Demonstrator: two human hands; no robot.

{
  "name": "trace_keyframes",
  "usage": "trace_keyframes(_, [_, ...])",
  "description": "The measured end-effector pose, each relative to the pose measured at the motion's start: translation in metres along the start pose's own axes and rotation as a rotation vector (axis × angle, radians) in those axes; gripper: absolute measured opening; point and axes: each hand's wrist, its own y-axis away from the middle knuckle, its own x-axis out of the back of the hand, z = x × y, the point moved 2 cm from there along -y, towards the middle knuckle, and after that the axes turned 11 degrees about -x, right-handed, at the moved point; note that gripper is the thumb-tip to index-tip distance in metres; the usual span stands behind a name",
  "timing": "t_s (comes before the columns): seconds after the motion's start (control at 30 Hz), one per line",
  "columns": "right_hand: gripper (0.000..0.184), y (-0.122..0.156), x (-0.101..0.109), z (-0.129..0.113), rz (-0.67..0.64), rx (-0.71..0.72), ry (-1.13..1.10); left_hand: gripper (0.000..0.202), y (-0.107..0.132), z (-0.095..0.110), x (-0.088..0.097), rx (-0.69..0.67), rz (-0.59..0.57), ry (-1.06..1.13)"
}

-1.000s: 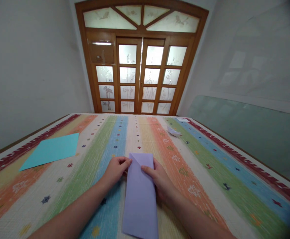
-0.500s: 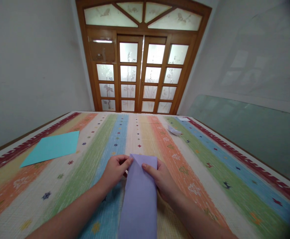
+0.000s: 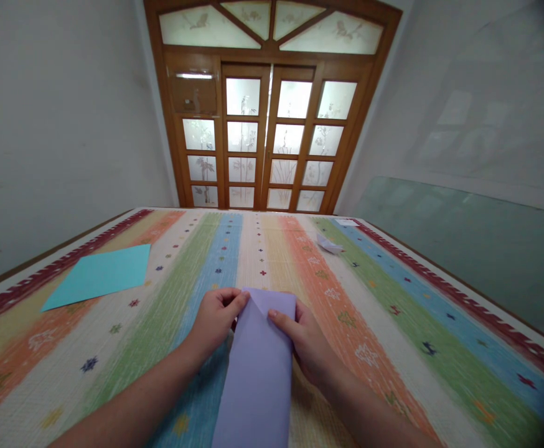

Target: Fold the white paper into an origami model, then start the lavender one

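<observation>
A long folded lilac paper (image 3: 259, 373) lies on the striped mat (image 3: 384, 292) in front of me. Its far left corner is folded over into a diagonal flap. My left hand (image 3: 216, 320) pinches that far left corner with curled fingers. My right hand (image 3: 307, 339) holds the paper's right edge, its thumb pressed flat on top near the flap.
A turquoise sheet (image 3: 99, 275) lies on the mat at the left. A small white folded paper (image 3: 328, 244) rests far right of centre, with a white scrap (image 3: 345, 223) beyond it. Wooden glazed doors (image 3: 267, 137) stand behind the mat; a glass pane (image 3: 463, 242) leans on the right wall.
The lilac paper's near end has swung slightly left and closer to me. Both hands keep their hold at its far end, shifted a little with the view.
</observation>
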Motion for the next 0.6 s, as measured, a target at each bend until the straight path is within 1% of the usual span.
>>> trace_keyframes(0.17, [0.033, -0.0006, -0.0002, -0.0001, -0.016, 0.013, -0.015, 0.039, -0.0001, 0.0027, -0.0001, 0.005, 0.028, 0.014])
trace_keyframes(0.43, [0.036, 0.0005, -0.0009, -0.0003, -0.016, 0.002, -0.008, 0.039, 0.0003, 0.0037, -0.0008, -0.007, 0.01, 0.024])
trace_keyframes(0.6, [0.037, 0.001, 0.0007, -0.0005, 0.027, 0.028, 0.059, 0.038, 0.0011, 0.0032, -0.0003, -0.032, 0.009, 0.029])
